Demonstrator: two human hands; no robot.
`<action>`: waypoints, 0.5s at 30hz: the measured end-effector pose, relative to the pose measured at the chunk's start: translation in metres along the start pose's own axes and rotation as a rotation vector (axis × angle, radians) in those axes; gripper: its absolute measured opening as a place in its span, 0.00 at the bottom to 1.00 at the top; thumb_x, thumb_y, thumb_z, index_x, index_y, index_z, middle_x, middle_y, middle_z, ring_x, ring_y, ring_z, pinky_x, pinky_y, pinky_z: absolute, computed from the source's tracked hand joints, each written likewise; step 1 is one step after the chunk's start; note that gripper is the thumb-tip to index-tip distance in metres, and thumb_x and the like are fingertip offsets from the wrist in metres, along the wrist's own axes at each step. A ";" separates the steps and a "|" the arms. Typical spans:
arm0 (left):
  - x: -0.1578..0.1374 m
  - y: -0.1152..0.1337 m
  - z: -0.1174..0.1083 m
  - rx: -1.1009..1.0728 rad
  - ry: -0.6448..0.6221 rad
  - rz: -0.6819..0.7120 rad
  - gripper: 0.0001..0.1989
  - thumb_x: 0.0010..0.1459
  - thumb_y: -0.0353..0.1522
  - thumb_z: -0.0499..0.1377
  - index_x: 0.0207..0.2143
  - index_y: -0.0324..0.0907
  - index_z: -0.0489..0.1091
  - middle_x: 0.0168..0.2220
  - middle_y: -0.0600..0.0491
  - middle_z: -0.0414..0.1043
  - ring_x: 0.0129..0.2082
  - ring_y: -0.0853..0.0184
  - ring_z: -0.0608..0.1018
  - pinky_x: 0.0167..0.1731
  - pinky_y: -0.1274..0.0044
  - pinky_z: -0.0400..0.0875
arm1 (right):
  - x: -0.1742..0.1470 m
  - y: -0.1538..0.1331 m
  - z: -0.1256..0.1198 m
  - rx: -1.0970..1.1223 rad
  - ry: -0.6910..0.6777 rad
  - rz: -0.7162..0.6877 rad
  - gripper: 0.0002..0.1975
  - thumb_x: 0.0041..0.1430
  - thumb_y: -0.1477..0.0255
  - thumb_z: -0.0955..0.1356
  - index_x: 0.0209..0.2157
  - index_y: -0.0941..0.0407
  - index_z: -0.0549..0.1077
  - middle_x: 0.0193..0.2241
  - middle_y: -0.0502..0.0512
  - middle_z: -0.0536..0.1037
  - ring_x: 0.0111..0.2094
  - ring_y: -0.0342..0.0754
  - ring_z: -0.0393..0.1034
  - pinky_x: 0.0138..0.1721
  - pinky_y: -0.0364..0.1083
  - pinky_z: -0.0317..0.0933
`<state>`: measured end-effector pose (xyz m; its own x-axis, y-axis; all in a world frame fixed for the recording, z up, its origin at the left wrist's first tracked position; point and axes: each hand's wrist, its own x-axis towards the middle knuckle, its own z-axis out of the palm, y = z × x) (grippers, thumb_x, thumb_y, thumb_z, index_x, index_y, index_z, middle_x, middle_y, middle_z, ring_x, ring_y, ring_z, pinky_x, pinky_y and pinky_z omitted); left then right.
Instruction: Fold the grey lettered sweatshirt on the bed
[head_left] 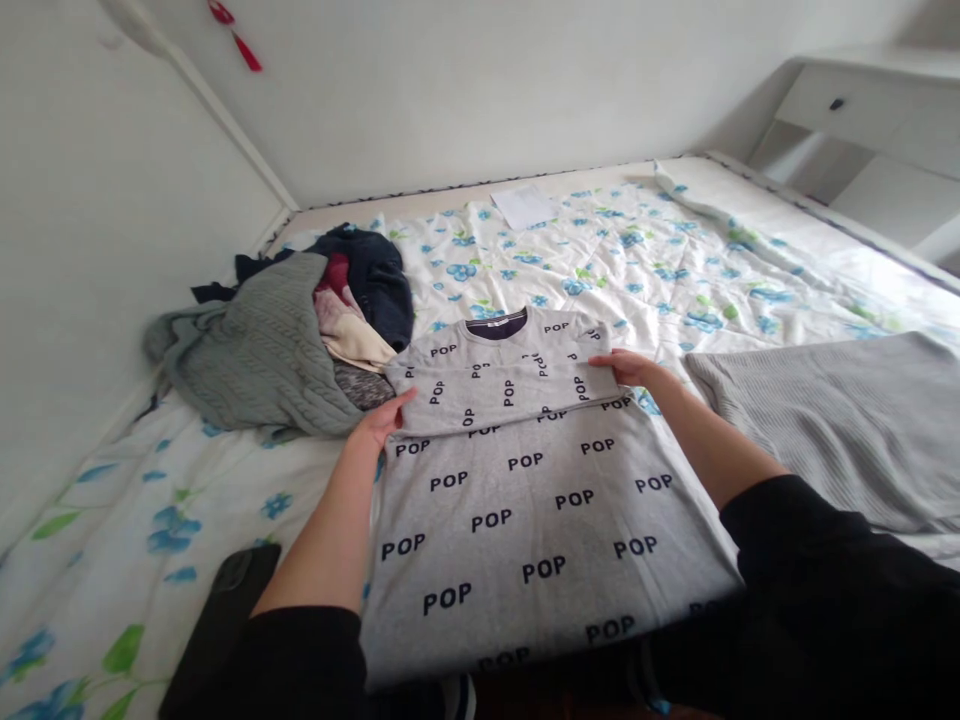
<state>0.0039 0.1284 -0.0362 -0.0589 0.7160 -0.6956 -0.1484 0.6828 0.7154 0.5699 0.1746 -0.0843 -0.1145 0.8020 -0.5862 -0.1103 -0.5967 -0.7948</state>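
Sweatshirt: light grey, printed all over with dark navy "POP" lettering; navy inside the collar. Bed sheet: white, scattered blue flowers with green leaves. Clothes pile: grey-green cable knit, navy, dark red, pale pink, cream. Ribbed knit at the right: plain grey. Person's sleeves: black. Walls white; drawer unit white with a dark knob. Tassel on the wall: red.

Person seen from above: both arms are wearing black sleeves, the left sleeve and right sleeve pushed up so the forearms are showing bare. The left hand and right hand are wearing no gloves.
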 end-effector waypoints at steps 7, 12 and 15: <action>0.017 0.064 0.039 0.001 0.077 0.124 0.20 0.52 0.22 0.77 0.47 0.37 0.82 0.39 0.43 0.88 0.39 0.55 0.90 0.51 0.60 0.88 | 0.026 -0.046 0.026 -0.045 0.260 -0.098 0.25 0.49 0.85 0.80 0.49 0.56 0.79 0.38 0.55 0.87 0.38 0.54 0.84 0.42 0.55 0.85; -0.010 0.120 0.045 -0.110 0.006 0.481 0.22 0.58 0.21 0.72 0.54 0.37 0.80 0.49 0.45 0.89 0.52 0.60 0.87 0.65 0.60 0.79 | -0.002 -0.088 0.019 0.124 0.181 -0.501 0.23 0.48 0.79 0.81 0.46 0.54 0.79 0.39 0.52 0.87 0.45 0.55 0.85 0.53 0.56 0.83; -0.051 0.102 0.018 -0.010 -0.083 0.636 0.25 0.56 0.24 0.71 0.57 0.41 0.80 0.55 0.48 0.88 0.58 0.61 0.83 0.68 0.62 0.75 | -0.055 -0.072 -0.001 0.107 0.071 -0.657 0.23 0.46 0.73 0.83 0.45 0.52 0.80 0.43 0.53 0.88 0.52 0.58 0.84 0.62 0.59 0.79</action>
<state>0.0095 0.1639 0.0731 -0.0621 0.9899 -0.1275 -0.1182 0.1195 0.9858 0.5853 0.1735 0.0052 0.0744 0.9972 0.0024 -0.2331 0.0197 -0.9722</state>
